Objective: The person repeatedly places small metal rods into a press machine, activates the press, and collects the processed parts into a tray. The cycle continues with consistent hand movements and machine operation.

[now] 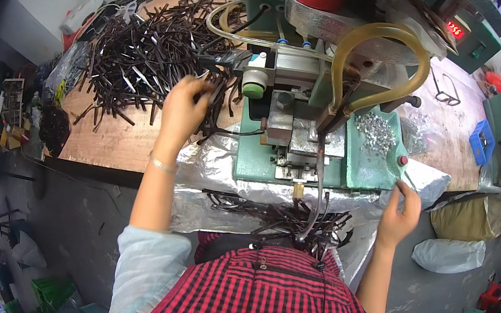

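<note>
Dark slender strips (144, 53) are lying heaped left of the green-based press (252, 164); left hand (185, 106) is curling its fingers between, grip unclear; right hand (400, 216) is pinching near the press's right corner, contents unclear; separating strips singly probably helps.

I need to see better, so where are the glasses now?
In the head view's upper right: the glasses lie on the wooden table, right of the looped yellow hose and left of the blue basket.
</note>
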Motion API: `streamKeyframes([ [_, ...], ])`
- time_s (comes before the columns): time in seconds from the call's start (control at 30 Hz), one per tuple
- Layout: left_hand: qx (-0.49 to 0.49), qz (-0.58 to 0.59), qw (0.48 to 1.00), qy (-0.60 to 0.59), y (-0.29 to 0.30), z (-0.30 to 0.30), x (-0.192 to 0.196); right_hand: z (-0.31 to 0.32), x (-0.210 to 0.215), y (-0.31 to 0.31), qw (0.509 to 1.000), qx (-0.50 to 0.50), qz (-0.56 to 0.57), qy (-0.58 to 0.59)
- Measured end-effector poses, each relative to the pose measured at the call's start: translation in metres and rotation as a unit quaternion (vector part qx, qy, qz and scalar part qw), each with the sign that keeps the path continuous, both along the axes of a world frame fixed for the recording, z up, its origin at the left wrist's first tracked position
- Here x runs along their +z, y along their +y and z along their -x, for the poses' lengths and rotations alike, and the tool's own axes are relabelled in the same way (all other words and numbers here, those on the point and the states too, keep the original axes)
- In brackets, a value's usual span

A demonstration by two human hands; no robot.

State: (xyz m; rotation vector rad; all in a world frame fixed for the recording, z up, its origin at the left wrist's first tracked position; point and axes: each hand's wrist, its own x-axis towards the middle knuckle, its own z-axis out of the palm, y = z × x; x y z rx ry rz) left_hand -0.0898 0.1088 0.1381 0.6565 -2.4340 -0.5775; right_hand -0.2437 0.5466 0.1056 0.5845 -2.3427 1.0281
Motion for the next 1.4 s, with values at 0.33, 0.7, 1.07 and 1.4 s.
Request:
streamKeyframes([
  [0.33, -0.048, -0.029, 0.996, 0.074, 0.042, -0.015, -0.007, -0.004, 0.079, -0.122, 0.954, 0.235, 0.179, -0.057],
  [0.7, -0.254, -0.122, 0.820, 0.498, 0.111, -0.011, 0.095, -0.031, 0.078, -0.160, 0.821, 0.318, 0.403, -0.251],
  [1.07, -0.331, 0.224, 0.873, 0.279, 0.174, 0.018, 0.056, 0.017, 0.053, -0.088, 0.978, 0.111, 0.105, -0.143],
  [1.4, -0.342, 0.234, 0.865, 0.284, 0.167, 0.024, 0.044, 0.058, 0.016, -0.044, 0.987, 0.071, 0.085, -0.113],
])
